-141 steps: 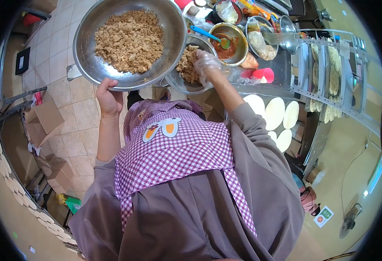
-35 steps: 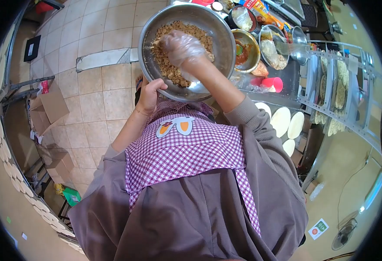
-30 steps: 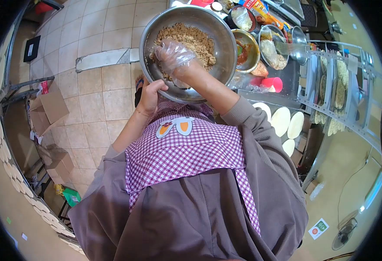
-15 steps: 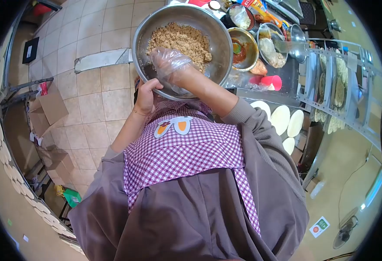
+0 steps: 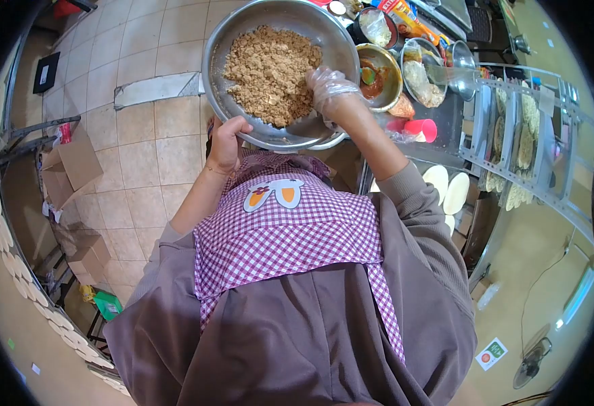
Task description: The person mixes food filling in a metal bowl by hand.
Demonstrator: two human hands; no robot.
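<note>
Up in the top centre of the frame sits a wide, round, shiny steel mixing bowl (image 5: 219, 40), heaped with a coarse, crumbly brown mixture (image 5: 270, 64). On its near rim the bare left hand (image 5: 227, 143) is clamped, thumb over the edge. At the bowl's right side the right hand (image 5: 331, 91), wrapped in a thin, crinkled clear plastic glove, rests with curled fingers against the crumbs; whether it grips any cannot be made out. Under the bowl's right edge peeks the rim of a second steel bowl (image 5: 334, 140), mostly hidden. To the right, on the dark bench (image 5: 446, 111), stand a smaller round metal bowl of red sauce (image 5: 378, 68) and a pink plastic cup (image 5: 422, 128) lying on its side. Pale flat round dough discs (image 5: 446, 189) show lower right, partly cut off by the sleeve. A purple-and-white checked apron (image 5: 287, 237) fills the middle of the frame
</note>
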